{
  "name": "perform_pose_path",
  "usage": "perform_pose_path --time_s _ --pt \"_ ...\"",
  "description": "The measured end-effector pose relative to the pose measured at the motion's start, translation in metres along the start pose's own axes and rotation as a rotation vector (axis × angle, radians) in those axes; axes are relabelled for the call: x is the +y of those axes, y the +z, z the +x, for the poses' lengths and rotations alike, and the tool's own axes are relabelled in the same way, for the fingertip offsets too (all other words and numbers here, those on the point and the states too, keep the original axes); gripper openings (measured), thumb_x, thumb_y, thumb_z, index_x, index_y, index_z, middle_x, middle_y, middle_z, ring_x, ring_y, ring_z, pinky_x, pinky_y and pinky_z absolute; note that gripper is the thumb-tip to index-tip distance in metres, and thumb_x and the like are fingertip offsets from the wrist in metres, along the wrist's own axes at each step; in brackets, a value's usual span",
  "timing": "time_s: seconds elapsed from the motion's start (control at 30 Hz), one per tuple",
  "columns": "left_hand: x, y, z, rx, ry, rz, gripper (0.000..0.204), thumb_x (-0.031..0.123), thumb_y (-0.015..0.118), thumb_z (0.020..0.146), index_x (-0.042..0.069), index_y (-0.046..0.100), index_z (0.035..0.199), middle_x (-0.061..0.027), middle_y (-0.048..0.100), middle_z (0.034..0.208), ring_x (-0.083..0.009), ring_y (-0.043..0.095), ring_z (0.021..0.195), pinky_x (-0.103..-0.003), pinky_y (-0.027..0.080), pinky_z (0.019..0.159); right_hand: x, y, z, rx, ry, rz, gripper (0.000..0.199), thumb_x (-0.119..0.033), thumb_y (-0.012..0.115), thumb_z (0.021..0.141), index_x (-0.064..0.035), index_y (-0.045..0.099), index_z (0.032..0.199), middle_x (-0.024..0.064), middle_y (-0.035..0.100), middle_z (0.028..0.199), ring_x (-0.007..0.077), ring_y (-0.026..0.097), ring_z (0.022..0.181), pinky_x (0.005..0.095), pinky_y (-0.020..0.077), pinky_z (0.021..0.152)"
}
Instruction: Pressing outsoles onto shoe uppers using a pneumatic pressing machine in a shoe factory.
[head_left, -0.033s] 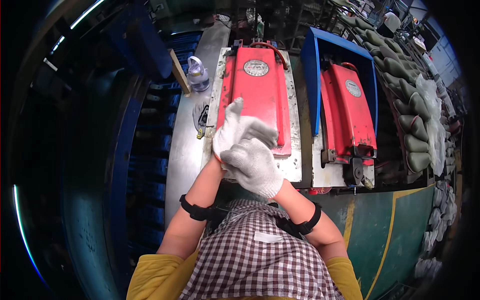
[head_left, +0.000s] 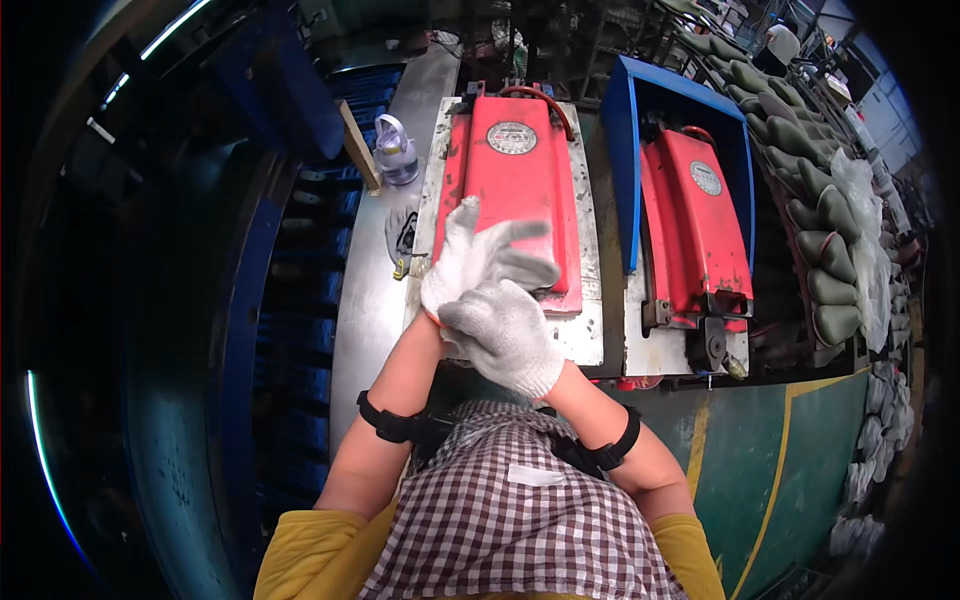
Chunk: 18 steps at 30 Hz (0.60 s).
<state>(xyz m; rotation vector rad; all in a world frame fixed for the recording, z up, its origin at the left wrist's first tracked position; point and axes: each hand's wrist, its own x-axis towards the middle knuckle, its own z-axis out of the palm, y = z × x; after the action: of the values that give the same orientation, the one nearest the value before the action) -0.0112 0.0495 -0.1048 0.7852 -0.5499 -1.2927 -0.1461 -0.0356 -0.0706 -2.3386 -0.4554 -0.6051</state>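
Observation:
Both hands wear white knit gloves and are held in front of me, over the near part of a red metal machine cover (head_left: 510, 190). My left hand (head_left: 470, 262) has its thumb up and its fingers spread apart, slightly blurred, with nothing in them. Across its heel lies my right hand (head_left: 508, 338), fingers curled on the cuff of the left glove (head_left: 432, 300) at the wrist. Some of the right fingertips are hidden. An orange edge shows on that cuff.
A clear bottle with a lilac handle (head_left: 396, 152) stands on the metal bench at left, beside a dark-and-grey cloth item (head_left: 402, 235). At right is a second red cover (head_left: 705, 220) within a blue metal guard (head_left: 628, 150). Green shoe-shaped pieces (head_left: 835, 255) fill a rack beyond.
My left hand's fingers have spread from a closer-together pose, and the hand has shifted slightly left. The right hand stays at the left wrist.

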Motion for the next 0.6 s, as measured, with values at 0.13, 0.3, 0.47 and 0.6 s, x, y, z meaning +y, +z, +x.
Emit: perform_pose_path --time_s 0.13,0.3,0.47,0.6 --pt "0.0 0.022 0.015 0.031 0.403 -0.489 0.072 0.056 0.043 0.105 0.006 0.041 0.156 -0.0248 0.057 0.144 -0.034 0.052 0.14 -0.049 0.033 0.124 0.004 0.003 0.002 0.11 0.017 0.026 0.027 -0.01 0.077 0.075 -0.0088 0.071 0.102 0.0092 0.066 0.082 0.0325 0.066 0.08 0.0445 0.0493 0.073" --pt "0.013 0.035 0.017 0.015 0.718 -0.714 0.054 0.031 0.056 0.1 0.009 0.049 0.149 -0.0171 0.049 0.153 -0.0305 0.039 0.149 -0.052 0.024 0.127 -0.001 -0.004 0.015 0.06 0.002 0.015 0.018 -0.013 0.076 0.078 -0.01 0.07 0.095 0.0089 0.067 0.079 0.0321 0.066 0.078 0.0449 0.05 0.069" --pt "0.023 0.042 0.019 0.82 0.763 0.125 0.052 0.024 0.047 0.105 0.001 0.046 0.152 -0.0138 0.061 0.134 -0.019 0.059 0.109 -0.033 0.045 0.101 0.0 0.009 0.014 0.077 -0.003 0.069 0.014 -0.015 0.075 0.081 -0.0103 0.069 0.093 0.0093 0.067 0.081 0.0325 0.066 0.08 0.0454 0.0496 0.071" --pt "0.03 0.034 0.016 0.986 0.631 0.307 0.052 0.029 0.046 0.108 0.005 0.047 0.154 -0.0112 0.07 0.112 -0.0121 0.06 0.076 -0.027 0.05 0.075 0.004 0.008 0.011 0.142 0.015 0.08 0.015 -0.013 0.075 0.082 -0.0101 0.068 0.096 0.0095 0.067 0.084 0.0328 0.066 0.083 0.045 0.0498 0.072"
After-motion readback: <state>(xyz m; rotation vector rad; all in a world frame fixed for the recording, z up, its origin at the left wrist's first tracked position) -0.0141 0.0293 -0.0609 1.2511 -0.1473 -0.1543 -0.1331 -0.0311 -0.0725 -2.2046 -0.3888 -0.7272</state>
